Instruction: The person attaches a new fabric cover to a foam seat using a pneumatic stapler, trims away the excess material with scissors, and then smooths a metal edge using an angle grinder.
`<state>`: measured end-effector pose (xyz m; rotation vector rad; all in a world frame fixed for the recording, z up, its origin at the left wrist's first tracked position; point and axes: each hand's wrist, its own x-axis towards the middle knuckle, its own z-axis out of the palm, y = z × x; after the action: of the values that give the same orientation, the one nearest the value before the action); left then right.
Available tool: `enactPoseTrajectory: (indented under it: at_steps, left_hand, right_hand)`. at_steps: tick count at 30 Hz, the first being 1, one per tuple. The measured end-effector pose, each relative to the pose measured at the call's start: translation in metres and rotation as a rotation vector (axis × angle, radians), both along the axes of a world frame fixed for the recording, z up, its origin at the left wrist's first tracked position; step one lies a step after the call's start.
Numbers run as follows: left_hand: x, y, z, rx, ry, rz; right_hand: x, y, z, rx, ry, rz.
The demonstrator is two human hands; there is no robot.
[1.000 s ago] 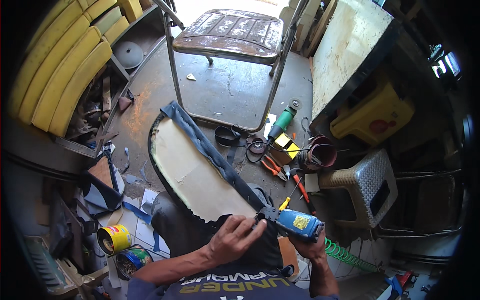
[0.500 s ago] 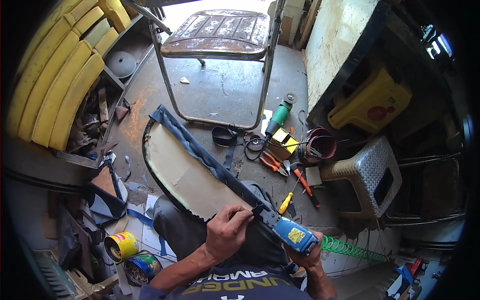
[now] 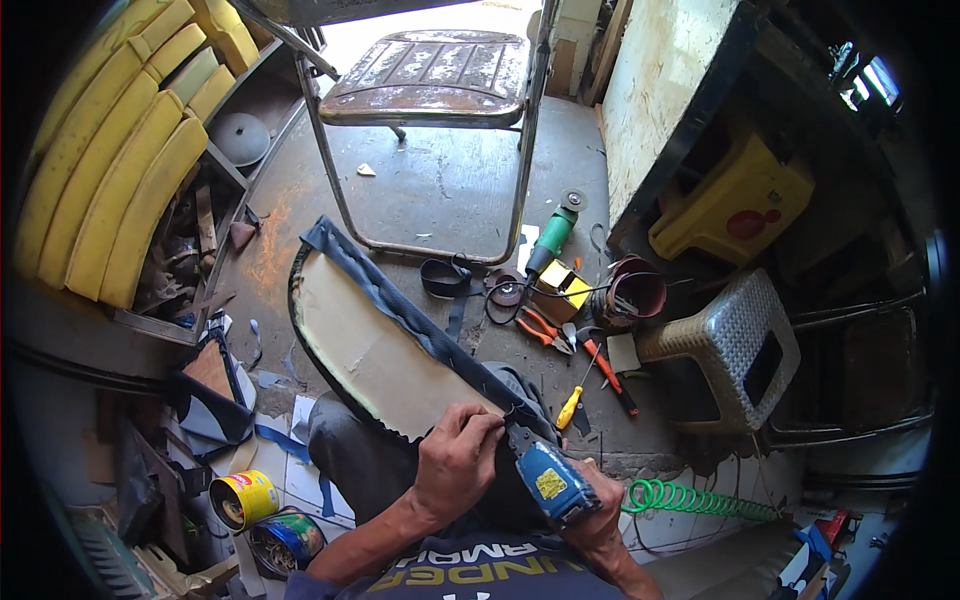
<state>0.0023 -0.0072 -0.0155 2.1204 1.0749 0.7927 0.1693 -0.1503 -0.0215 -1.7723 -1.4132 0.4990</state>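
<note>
A long curved panel, tan on its upper face, lies across my lap. Dark blue upholstery fabric is folded over its straight edge. At the panel's near end, my left hand is closed in a pinch on the fabric edge. My right hand grips a blue pneumatic staple gun with a yellow label. The gun's nose is close beside my left fingertips, over the fabric edge; whether it touches is hard to see. A coiled green air hose runs off to the right behind the gun.
Ahead stands a worn metal folding chair. On the floor lie a green angle grinder, orange pliers, a hammer and a yellow screwdriver. A woven-top stool is at right; a yellow can is at left.
My right hand has brought the staple gun leftward and turned it, its nose now nearer my left fingers. My left hand keeps its pinch with little movement.
</note>
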Motion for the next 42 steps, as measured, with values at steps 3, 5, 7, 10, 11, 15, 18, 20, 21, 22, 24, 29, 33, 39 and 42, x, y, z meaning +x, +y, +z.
enactPoseTrajectory:
  at_steps: [3,5,7,10,11,15,18,20,21,22,24,29,33,39,42]
  left_hand:
    - [-0.004,0.006,0.011,0.205,0.195,-0.101]
    - [-0.007,0.018,0.011,0.27,0.24,-0.185]
    - [-0.007,0.035,0.01,0.202,0.114,-0.27]
    - [-0.012,0.043,-0.001,0.065,0.033,-0.329]
    - [-0.013,0.044,-0.003,0.022,0.018,-0.333]
    - [-0.01,0.042,-0.002,0.013,-0.018,-0.32]
    - [-0.01,0.04,0.0,0.006,-0.026,-0.3]
    - [-0.009,0.039,0.0,-0.002,-0.022,-0.284]
    - [-0.009,0.038,-0.001,-0.005,-0.016,-0.275]
    - [-0.009,0.038,-0.003,-0.008,-0.008,-0.266]
    - [-0.01,0.038,-0.006,-0.004,-0.01,-0.258]
    - [-0.013,0.033,0.002,0.031,0.039,-0.266]
    - [-0.02,0.02,0.017,0.162,0.172,-0.198]
    - [-0.032,0.004,0.045,0.168,0.305,-0.192]
    - [-0.03,-0.003,0.052,0.135,0.296,-0.163]
  right_hand:
    - [0.0,-0.001,0.004,-0.001,0.029,-0.011]
    - [0.001,-0.003,0.002,0.029,0.021,-0.004]
    - [0.002,-0.006,-0.001,0.039,0.041,-0.02]
    - [0.0,-0.007,-0.001,0.053,0.061,-0.025]
    - [0.0,-0.007,-0.001,0.057,0.062,-0.021]
    - [-0.002,-0.009,0.005,0.052,0.007,0.019]
    - [-0.006,-0.003,0.01,0.018,0.046,0.003]
    - [-0.007,-0.004,0.011,0.007,0.04,0.013]
    - [-0.008,-0.005,0.011,0.002,0.039,0.02]
    - [-0.007,-0.003,0.01,0.01,0.052,0.02]
    - [-0.004,0.001,0.007,0.022,0.074,0.011]
    - [0.041,-0.049,-0.052,-0.183,-0.037,-0.267]
    - [0.108,-0.061,-0.124,-0.371,-0.123,-0.485]
    - [0.16,-0.159,-0.284,-0.708,-0.412,-0.699]
    - [0.139,-0.142,-0.291,-0.648,-0.522,-0.805]
